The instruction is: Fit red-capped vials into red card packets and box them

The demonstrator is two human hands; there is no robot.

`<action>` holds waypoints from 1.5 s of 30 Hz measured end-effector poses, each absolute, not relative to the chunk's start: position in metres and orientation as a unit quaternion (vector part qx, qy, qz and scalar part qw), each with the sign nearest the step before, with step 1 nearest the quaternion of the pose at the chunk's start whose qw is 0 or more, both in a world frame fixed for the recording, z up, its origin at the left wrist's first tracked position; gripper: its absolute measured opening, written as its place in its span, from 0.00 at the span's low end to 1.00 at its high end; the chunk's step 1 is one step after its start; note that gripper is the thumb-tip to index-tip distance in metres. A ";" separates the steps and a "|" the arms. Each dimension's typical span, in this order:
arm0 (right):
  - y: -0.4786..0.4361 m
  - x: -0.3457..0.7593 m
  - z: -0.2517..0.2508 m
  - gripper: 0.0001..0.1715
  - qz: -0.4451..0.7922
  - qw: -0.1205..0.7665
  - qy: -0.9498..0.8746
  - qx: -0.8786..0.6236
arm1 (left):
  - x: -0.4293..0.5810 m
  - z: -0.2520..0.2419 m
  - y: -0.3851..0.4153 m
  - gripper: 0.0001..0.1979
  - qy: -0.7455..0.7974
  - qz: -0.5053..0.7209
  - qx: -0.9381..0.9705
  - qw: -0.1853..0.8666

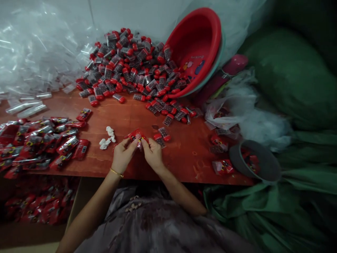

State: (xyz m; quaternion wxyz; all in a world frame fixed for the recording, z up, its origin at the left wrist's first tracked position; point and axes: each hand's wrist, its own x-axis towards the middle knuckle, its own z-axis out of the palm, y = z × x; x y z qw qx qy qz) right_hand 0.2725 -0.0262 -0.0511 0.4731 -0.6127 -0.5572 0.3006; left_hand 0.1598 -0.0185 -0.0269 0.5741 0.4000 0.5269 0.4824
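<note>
I hold one small red printed plastic packet (136, 134) between both hands above the front part of the reddish wooden table (184, 154). My left hand (122, 154) pinches its left end and my right hand (152, 153) pinches its right end, fingers closed on it. The packet is flat, glossy and red with a pale mark on its face; its print is too small to read.

Two small red-capped clear pieces with dark insides (163, 134) lie just beside my right hand, and two crumpled white scraps (107, 138) lie near my left. Far back sits a heap of the same capped pieces (131, 66), too many to count, against two nested tilted plastic basins (210, 52), the inner one red. A pile of filled red packets (44, 140) lies at the left, also beyond counting.
</note>
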 end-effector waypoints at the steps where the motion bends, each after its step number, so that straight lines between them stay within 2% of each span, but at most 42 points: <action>1: -0.028 0.271 -0.051 0.20 0.291 0.468 -0.565 -0.614 | 0.162 -0.027 -0.020 0.22 0.508 0.487 0.350 0.618; 6: -0.032 0.276 -0.049 0.20 0.262 0.426 -0.626 -0.599 | 0.166 -0.023 -0.025 0.21 0.500 0.513 0.203 0.667; 9: -0.034 0.297 -0.047 0.21 0.183 0.384 -0.685 -0.592 | 0.160 -0.020 -0.022 0.20 0.512 0.509 0.174 0.670; 12: -0.038 0.325 -0.053 0.30 0.055 0.267 -0.673 -0.687 | 0.157 -0.019 -0.019 0.20 0.521 0.506 0.168 0.667; 15: -0.044 0.344 -0.066 0.24 0.008 0.171 -0.665 -0.727 | 0.160 -0.019 -0.019 0.20 0.507 0.490 0.171 0.688; 17: -0.050 0.350 -0.071 0.20 0.027 0.187 -0.680 -0.709 | 0.163 -0.020 -0.021 0.20 0.500 0.480 0.162 0.702; 19: -0.057 0.352 -0.068 0.18 0.093 0.256 -0.677 -0.684 | 0.166 -0.020 -0.023 0.20 0.495 0.474 0.154 0.712; 22: -0.072 0.351 -0.048 0.16 0.310 0.351 -0.619 -0.631 | 0.168 -0.020 -0.026 0.19 0.487 0.470 0.166 0.717; 24: -0.083 0.349 -0.032 0.16 0.455 0.378 -0.559 -0.582 | 0.168 -0.018 -0.028 0.20 0.485 0.471 0.178 0.715; 27: -0.094 0.346 -0.016 0.17 0.562 0.395 -0.489 -0.539 | 0.169 -0.014 -0.031 0.20 0.488 0.466 0.192 0.713; 37: -0.079 0.338 -0.022 0.15 0.668 0.374 -0.392 -0.510 | 0.169 -0.014 -0.036 0.17 0.426 0.474 0.356 0.684; 45: -0.077 0.332 -0.028 0.16 0.583 0.401 -0.470 -0.528 | 0.177 -0.015 -0.039 0.19 0.432 0.483 0.293 0.703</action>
